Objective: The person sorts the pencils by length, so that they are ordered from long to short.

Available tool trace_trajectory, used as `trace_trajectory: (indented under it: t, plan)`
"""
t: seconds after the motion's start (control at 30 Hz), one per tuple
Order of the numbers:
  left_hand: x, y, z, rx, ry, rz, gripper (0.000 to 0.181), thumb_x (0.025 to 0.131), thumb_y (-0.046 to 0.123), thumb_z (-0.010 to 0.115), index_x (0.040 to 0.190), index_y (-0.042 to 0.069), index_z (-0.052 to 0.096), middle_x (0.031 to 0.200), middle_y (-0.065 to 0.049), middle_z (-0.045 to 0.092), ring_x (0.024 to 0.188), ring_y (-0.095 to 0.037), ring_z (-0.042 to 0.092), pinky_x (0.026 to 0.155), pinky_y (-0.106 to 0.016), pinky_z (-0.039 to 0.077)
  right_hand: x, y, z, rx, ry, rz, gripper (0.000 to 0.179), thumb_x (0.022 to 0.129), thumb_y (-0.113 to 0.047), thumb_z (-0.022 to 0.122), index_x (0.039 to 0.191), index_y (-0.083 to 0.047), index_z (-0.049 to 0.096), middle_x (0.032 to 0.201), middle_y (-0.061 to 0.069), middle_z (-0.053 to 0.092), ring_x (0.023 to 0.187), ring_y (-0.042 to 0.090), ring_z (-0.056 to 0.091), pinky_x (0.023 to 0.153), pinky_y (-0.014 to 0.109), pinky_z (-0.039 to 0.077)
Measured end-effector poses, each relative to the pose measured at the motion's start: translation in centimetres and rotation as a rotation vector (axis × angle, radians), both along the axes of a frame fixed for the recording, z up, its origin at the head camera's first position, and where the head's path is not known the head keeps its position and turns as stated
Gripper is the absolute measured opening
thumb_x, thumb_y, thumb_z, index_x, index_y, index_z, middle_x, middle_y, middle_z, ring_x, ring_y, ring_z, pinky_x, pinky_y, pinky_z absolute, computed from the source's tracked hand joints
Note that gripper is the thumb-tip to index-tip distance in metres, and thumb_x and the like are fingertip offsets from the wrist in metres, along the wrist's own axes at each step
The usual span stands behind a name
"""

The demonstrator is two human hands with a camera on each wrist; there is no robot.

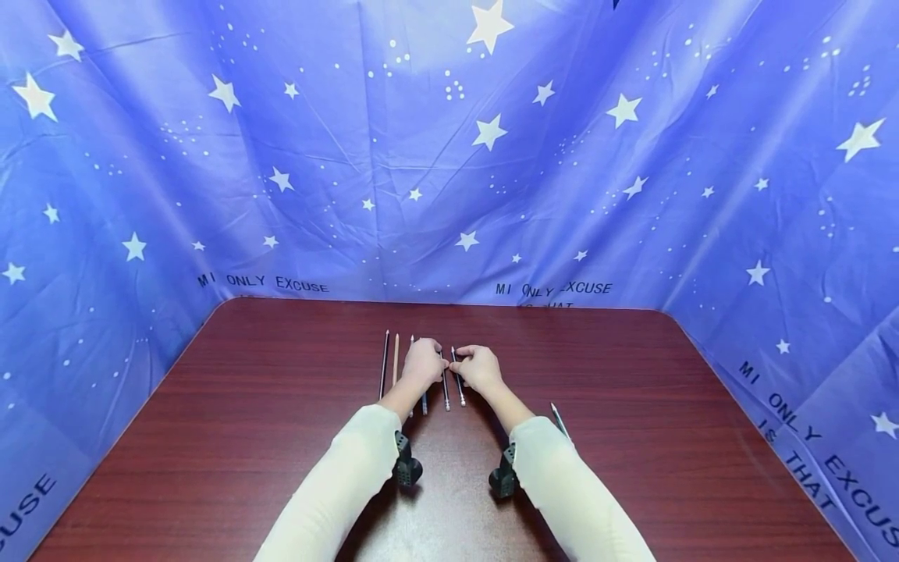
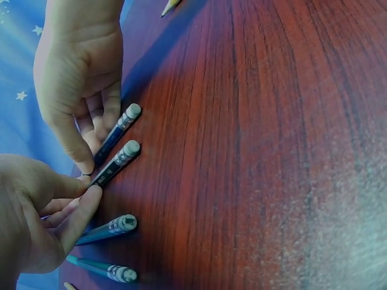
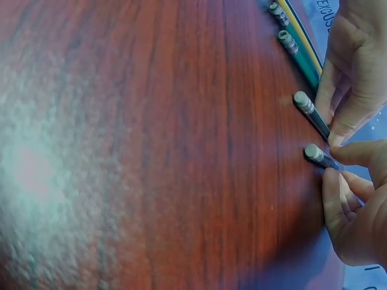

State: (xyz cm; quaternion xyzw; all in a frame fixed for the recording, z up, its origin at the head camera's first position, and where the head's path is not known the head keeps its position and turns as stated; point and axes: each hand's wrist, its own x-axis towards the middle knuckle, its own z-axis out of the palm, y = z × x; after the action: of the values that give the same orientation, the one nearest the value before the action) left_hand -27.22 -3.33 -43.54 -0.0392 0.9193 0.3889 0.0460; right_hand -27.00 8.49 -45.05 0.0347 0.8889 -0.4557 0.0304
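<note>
Both hands meet near the middle of the table, over two dark pencils that lie side by side with white erasers toward the person. My left hand (image 1: 424, 361) pinches one dark pencil (image 2: 115, 164) between thumb and fingers. The other dark pencil (image 3: 320, 157) is pinched by my right hand (image 1: 479, 368), just to the right. In the left wrist view, the fingertips of the two hands come close together. Left of these, a teal pencil (image 2: 109, 229) and a green pencil (image 2: 101, 268) lie roughly parallel, partly covered by the left hand in the head view.
Farther left lie a black pencil (image 1: 384, 363) and a plain wood-coloured pencil (image 1: 396, 359). Another pencil (image 1: 559, 420) lies apart beside the right sleeve (image 1: 562, 468). The reddish-brown table (image 1: 281, 375) is bordered by a blue star-patterned cloth (image 1: 421, 257).
</note>
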Motion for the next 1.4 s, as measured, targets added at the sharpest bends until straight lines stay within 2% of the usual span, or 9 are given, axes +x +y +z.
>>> trace_trajectory:
  t: [0.1,0.27,0.4,0.63,0.83,1.1,1.23,1.4]
  plan:
    - [-0.1,-0.1,0.0,-0.008,-0.004,-0.008,0.035,0.084,0.011,0.068,0.117,0.000,0.062,0.113,-0.013,0.067,0.071,-0.018,0.068,0.056,-0.024,0.056,0.0,0.1,0.1,-0.049,-0.009,0.001,0.030,0.081,-0.010,0.071,0.109,-0.002,0.067,0.071,0.005,0.062,0.046,0.008,0.053,0.044,0.021,0.050]
    - [-0.1,-0.3,0.3,-0.037,0.016,-0.011,0.031,0.084,0.013,0.069,0.112,0.001,0.065,0.100,-0.011,0.071,0.061,-0.014,0.066,0.053,-0.021,0.053,-0.1,0.5,0.4,-0.100,-0.027,0.008,0.030,0.080,-0.010,0.071,0.109,-0.002,0.066,0.069,0.003,0.059,0.052,0.010,0.054,0.045,0.024,0.053]
    - [0.0,-0.4,0.7,-0.019,0.011,-0.008,0.028,0.085,0.015,0.069,0.109,0.001,0.065,0.094,-0.010,0.071,0.056,-0.013,0.065,0.053,-0.021,0.051,-0.1,0.8,0.8,-0.118,-0.036,0.008,0.029,0.080,-0.010,0.071,0.107,-0.002,0.066,0.066,0.003,0.059,0.050,0.010,0.053,0.044,0.024,0.052]
    - [0.3,-0.3,1.2,-0.028,0.084,-0.032,0.025,0.084,0.017,0.069,0.104,0.004,0.067,0.090,-0.007,0.070,0.075,-0.015,0.063,0.069,-0.028,0.052,0.2,1.5,1.9,-0.114,-0.020,0.014,0.031,0.080,-0.008,0.069,0.110,-0.001,0.065,0.072,0.011,0.064,0.051,0.013,0.055,0.045,0.025,0.053]
    - [1.1,-0.3,1.7,0.001,0.124,-0.069,0.027,0.083,0.021,0.070,0.102,0.002,0.066,0.084,-0.006,0.068,0.067,-0.014,0.061,0.066,-0.028,0.051,0.7,2.3,2.7,-0.117,-0.008,0.041,0.034,0.081,-0.009,0.070,0.113,0.000,0.063,0.072,0.007,0.063,0.054,0.016,0.058,0.048,0.029,0.055]
    - [2.5,0.0,2.6,0.029,0.170,-0.151,0.034,0.083,0.028,0.069,0.103,0.000,0.066,0.087,-0.008,0.069,0.078,-0.016,0.062,0.069,-0.028,0.052,1.7,3.8,4.0,-0.095,-0.019,0.077,0.036,0.081,-0.012,0.070,0.114,0.000,0.063,0.077,0.006,0.064,0.060,0.019,0.061,0.050,0.028,0.056]
    - [3.3,0.3,2.8,0.046,0.173,-0.197,0.035,0.083,0.028,0.070,0.103,0.000,0.066,0.084,-0.007,0.068,0.075,-0.015,0.060,0.066,-0.027,0.050,2.2,4.8,4.4,-0.074,-0.001,0.087,0.035,0.081,-0.011,0.069,0.113,0.001,0.063,0.077,0.006,0.064,0.058,0.016,0.059,0.050,0.029,0.056]
    - [4.4,0.8,2.7,0.065,0.127,-0.235,0.033,0.084,0.030,0.069,0.103,0.002,0.065,0.083,-0.004,0.066,0.073,-0.012,0.058,0.064,-0.024,0.049,2.8,6.1,4.2,-0.048,0.006,0.107,0.034,0.081,-0.009,0.069,0.112,0.003,0.062,0.074,0.005,0.062,0.057,0.014,0.058,0.051,0.032,0.056]
